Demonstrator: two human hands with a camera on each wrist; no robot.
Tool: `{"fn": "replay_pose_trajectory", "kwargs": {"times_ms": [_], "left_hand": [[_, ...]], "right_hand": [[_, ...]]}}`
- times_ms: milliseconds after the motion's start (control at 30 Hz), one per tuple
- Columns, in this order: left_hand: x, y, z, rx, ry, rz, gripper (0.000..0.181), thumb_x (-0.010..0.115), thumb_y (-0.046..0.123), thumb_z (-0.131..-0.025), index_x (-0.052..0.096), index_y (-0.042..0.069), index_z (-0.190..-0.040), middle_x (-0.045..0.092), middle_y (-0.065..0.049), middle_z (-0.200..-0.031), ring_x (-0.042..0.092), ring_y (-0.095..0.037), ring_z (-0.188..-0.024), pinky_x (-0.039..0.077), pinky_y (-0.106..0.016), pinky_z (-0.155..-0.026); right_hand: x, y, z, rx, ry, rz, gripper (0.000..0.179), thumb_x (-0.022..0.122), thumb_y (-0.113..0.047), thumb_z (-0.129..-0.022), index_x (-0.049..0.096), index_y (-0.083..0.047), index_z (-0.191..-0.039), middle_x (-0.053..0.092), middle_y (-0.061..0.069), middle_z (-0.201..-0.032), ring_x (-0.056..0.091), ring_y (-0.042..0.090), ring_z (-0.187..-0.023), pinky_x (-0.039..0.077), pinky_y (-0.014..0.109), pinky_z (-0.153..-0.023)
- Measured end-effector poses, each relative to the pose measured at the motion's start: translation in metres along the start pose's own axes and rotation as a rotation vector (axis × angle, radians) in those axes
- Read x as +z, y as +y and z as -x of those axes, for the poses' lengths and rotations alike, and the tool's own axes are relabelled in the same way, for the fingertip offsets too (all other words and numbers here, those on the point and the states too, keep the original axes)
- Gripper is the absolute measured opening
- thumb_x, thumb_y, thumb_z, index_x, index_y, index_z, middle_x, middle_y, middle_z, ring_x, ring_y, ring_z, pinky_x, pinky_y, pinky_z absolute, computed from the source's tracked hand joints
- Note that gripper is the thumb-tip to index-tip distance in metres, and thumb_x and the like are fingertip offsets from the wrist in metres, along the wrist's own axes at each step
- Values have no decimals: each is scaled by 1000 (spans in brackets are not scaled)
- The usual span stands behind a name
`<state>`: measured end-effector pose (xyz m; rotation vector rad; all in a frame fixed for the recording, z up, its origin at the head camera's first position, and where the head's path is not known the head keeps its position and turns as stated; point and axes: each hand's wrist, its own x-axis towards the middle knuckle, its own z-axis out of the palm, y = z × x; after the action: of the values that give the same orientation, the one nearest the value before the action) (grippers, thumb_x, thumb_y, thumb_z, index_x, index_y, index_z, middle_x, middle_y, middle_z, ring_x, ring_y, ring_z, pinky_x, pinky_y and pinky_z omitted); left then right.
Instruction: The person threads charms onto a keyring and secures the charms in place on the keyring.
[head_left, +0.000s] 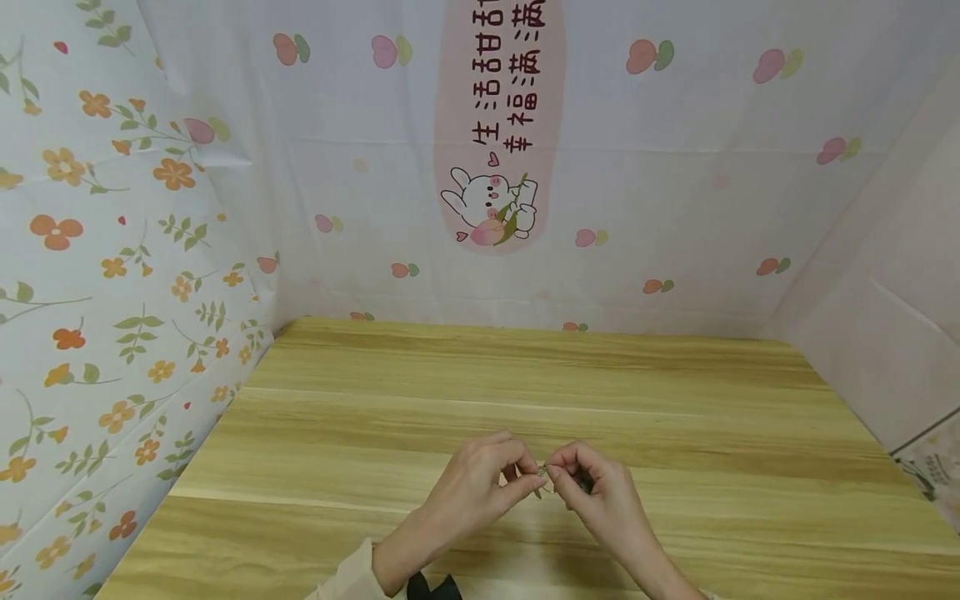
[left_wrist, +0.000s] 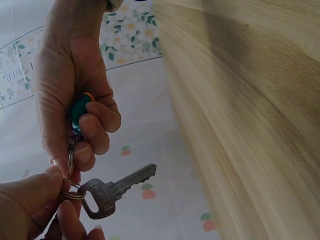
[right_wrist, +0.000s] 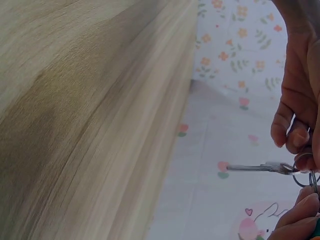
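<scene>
Both hands meet in the air above the table. In the head view my left hand (head_left: pixel 480 479) comes in from the left and pinches a thin metal key ring (left_wrist: pixel 75 195) between thumb and fingertips. A silver key (left_wrist: pixel 103 198) hangs on this ring, its toothed blade pointing outward. My right hand (head_left: pixel 600 496) pinches the metal chain (left_wrist: pixel 71 156) of a keychain close to the ring. Its other fingers curl round the keychain's green charm (left_wrist: pixel 78 112), which has an orange edge. In the right wrist view the key (right_wrist: pixel 265 168) appears nearly edge-on; fingers partly cover the ring.
Below the hands lies a wood-grain table (head_left: pixel 375 400). A white printed cloth (head_left: pixel 337 167) hangs behind it, and a flowered cloth (head_left: pixel 97 275) stands along the left side. A black object (head_left: pixel 433 587) shows at the bottom edge beside the left sleeve.
</scene>
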<state>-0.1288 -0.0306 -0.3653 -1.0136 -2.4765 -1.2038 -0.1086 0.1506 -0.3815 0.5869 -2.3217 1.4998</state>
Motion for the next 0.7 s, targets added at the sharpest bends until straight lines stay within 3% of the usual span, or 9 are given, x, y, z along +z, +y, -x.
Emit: {"fn": "replay_pose_trajectory", "kwargs": {"times_ms": [700], "left_hand": [[0,0,3,-33,-29,-4,12,71,20,-84,66,13,-76,65,5,-82,54,-1,-68,42,-10,-60]], "right_hand": [[4,0,3,-63,12,25,19,64,7,-83,61,-11,-83,53,-4,-63,41,-3,-54,36,18,-41]]}}
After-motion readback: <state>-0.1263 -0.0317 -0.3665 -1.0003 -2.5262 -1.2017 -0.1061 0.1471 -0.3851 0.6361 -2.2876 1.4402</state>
